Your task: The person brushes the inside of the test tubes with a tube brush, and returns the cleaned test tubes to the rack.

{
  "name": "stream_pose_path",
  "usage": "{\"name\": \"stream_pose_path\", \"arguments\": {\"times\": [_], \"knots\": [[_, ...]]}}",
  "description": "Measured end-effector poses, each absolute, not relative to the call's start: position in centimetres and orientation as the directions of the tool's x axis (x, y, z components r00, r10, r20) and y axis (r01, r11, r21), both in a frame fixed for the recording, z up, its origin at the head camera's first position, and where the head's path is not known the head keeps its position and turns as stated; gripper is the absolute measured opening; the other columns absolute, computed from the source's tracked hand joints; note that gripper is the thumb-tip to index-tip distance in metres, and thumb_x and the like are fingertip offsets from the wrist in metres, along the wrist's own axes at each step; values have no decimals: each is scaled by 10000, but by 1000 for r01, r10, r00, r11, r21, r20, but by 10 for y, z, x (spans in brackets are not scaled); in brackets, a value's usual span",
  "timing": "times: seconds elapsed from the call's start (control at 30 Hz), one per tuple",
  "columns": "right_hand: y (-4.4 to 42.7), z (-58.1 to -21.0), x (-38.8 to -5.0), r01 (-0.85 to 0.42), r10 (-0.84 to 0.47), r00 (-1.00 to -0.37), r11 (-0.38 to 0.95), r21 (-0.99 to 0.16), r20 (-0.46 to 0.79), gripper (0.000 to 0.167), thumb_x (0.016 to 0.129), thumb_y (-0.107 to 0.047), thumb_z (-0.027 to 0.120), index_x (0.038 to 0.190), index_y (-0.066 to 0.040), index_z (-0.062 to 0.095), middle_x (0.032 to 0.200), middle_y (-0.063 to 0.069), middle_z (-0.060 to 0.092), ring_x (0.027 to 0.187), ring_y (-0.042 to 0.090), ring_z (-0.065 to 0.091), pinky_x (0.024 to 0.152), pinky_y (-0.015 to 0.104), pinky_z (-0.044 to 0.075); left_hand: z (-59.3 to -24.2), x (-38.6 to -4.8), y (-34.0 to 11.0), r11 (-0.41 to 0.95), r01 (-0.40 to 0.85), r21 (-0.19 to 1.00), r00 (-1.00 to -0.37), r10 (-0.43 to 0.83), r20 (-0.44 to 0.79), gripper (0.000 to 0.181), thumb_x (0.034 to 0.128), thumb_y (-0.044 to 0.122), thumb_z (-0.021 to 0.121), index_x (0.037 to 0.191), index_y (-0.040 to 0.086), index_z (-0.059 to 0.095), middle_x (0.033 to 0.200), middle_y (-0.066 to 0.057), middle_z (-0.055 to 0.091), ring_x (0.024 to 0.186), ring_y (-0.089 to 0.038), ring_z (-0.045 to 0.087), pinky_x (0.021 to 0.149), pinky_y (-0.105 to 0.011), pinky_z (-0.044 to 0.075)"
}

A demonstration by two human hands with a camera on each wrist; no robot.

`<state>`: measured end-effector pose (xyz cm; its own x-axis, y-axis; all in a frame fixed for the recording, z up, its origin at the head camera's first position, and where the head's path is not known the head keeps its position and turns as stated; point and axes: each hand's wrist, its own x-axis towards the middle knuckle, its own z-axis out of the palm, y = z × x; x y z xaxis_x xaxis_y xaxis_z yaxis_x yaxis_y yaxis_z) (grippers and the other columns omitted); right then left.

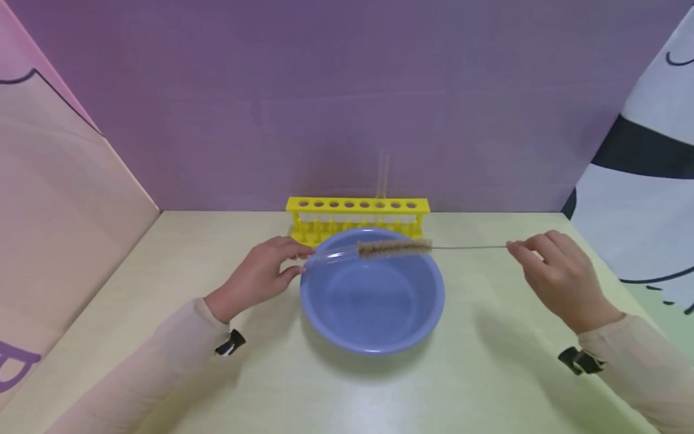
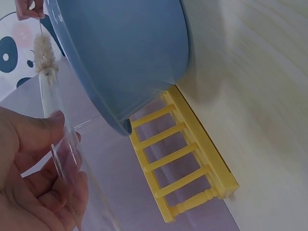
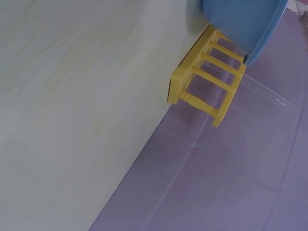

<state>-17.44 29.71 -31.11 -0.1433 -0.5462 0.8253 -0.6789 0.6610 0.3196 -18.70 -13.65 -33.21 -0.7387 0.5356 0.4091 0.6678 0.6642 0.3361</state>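
Observation:
Over the blue basin (image 1: 374, 301), my left hand (image 1: 265, 271) holds a clear glass test tube (image 1: 333, 255) between thumb and fingers, close to its left end. The tube lies nearly level. A test tube brush (image 1: 394, 247) with tan bristles meets the tube's right end. In the left wrist view the bristles (image 2: 45, 50) stand at the tube's mouth, mostly outside it; how far the tip goes in is hard to tell. My right hand (image 1: 558, 271) pinches the far end of the brush's thin wire handle (image 1: 468, 247). The right wrist view does not show that grip.
Behind the basin stands a yellow test tube rack (image 1: 358, 206), its lower part partly hidden by the basin. One clear tube (image 1: 383, 175) stands upright in it. A pale table (image 1: 217, 386) lies underneath, with a purple backdrop (image 1: 347, 108) behind and printed panels at both sides.

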Motion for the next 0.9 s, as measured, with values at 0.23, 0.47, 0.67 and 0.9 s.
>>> {"name": "stream_pose_path", "arguments": {"times": [0.23,0.47,0.67,0.9], "knots": [[300,-311,-174,-712,-587,-183,632,305,789,289,951,9,392,833,87,645,688,199,546,564,330,471,494,425,398,-335,-187,-135,668,677,309,-724,529,443,341,762,22,762,1092,47,679,983,-50,674,898,-209,609,763,-353,521],[300,-308,-172,-726,-605,-237,630,275,760,206,716,227,560,843,85,639,704,189,544,581,332,485,514,430,409,-338,-187,-133,686,678,265,-714,528,460,329,773,0,746,1094,18,673,985,-76,665,913,-241,594,793,-375,511],[298,-306,-171,-726,-594,-268,642,247,759,261,679,240,567,861,68,640,708,176,543,593,326,482,546,439,411,-337,-187,-130,710,658,250,-729,518,447,317,778,-1,740,1089,11,677,969,-82,654,899,-243,581,781,-370,511],[301,-305,-171,-744,-627,-314,629,226,713,292,640,225,571,865,57,653,712,145,535,613,296,477,574,396,401,-341,-186,-129,730,645,226,-735,513,442,306,763,-7,751,1061,21,683,957,-76,651,894,-246,577,773,-362,513]]}}
